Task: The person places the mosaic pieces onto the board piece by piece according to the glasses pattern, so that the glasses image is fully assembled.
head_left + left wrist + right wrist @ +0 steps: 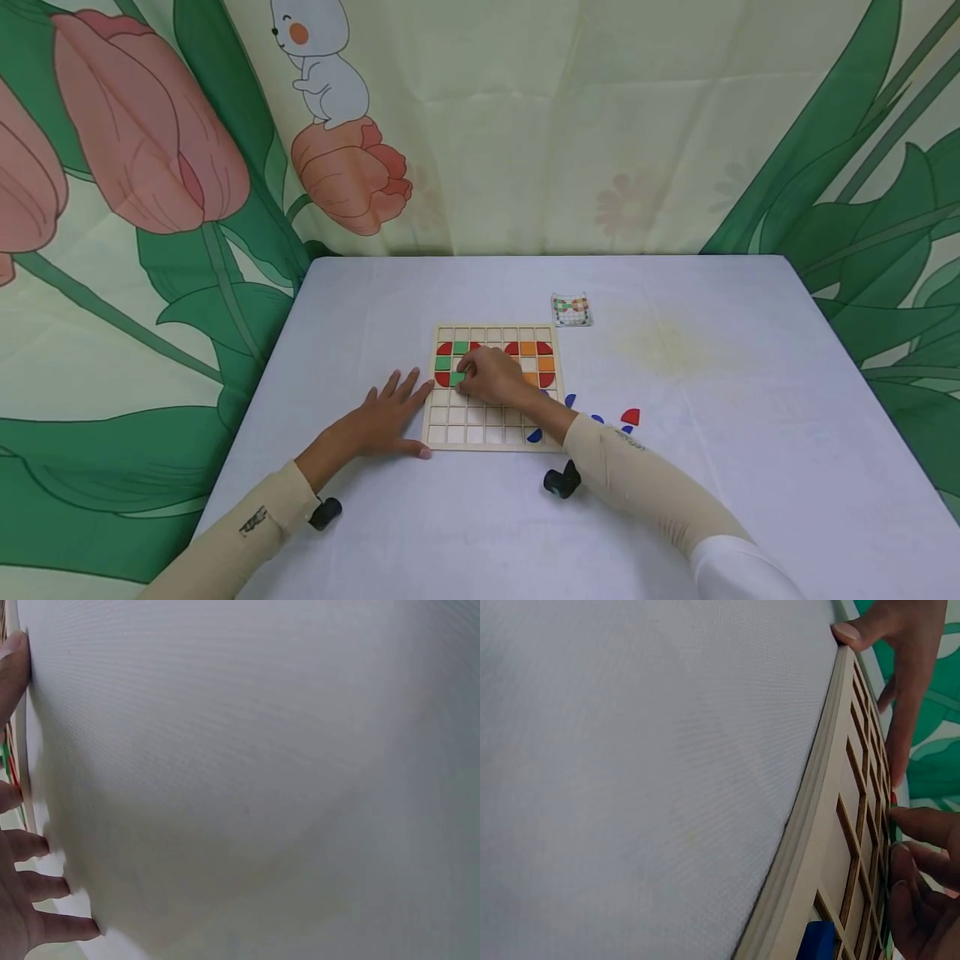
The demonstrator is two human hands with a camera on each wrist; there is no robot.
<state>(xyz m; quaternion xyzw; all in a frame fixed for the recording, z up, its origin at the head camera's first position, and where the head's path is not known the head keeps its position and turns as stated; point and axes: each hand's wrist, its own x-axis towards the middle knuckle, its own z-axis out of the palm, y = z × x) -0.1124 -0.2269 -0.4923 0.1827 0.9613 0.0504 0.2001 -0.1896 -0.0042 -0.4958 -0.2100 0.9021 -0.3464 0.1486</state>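
A wooden grid board (450,417) lies on the table, with red quarter-round, green square and orange square tiles in its upper cells. Spread flat on the cloth, my left hand (382,421) touches the board's left edge with its fingertips and thumb. My right hand (491,377) is over the board's upper middle, its thumb and fingers bent together at a green tile (895,829). That hand hides several cells. Just below its fingertips, another green square (457,380) sits in a cell beside a red quarter-round tile (442,380).
A small pattern card (572,309) lies beyond the board's upper right corner. Blue pieces (571,401) and a red quarter-round piece (631,416) are scattered right of the board, partly behind my right forearm. One blue piece (534,436) rests on the board's lower right.
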